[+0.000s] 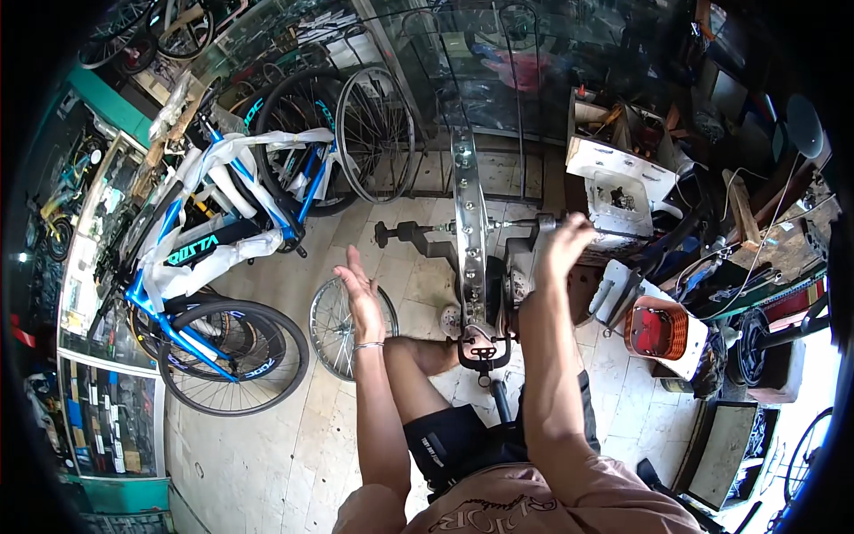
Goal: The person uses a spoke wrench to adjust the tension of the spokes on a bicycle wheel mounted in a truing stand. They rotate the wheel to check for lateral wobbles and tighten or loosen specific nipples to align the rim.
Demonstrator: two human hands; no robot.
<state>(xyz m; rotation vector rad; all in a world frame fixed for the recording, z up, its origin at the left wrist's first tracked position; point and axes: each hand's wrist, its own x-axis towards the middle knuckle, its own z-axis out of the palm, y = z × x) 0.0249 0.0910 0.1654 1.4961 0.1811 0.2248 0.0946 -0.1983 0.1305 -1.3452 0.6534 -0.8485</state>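
Note:
In front of me a bicycle wheel rim [471, 205] stands edge-on, held upright by its axle in a dark truing stand [415, 233]. The stand has a knob on the left and an arm on the right. My left hand [359, 289] is raised to the left of the rim, fingers stretched out, holding nothing. My right hand [566, 246] is up beside the stand's right arm. Its fingers look bent and slightly blurred, and whether it touches the stand cannot be made out. A second spoked wheel [318, 325] lies on the floor behind my left hand.
Blue bicycles [191, 347], partly wrapped in white padding, stand on the left beside a glass display case [111, 418]. A bare wheel [375, 133] leans at the back. On the right are a white parts box [614, 160], an orange basket [658, 329] and a cluttered workbench [783, 240].

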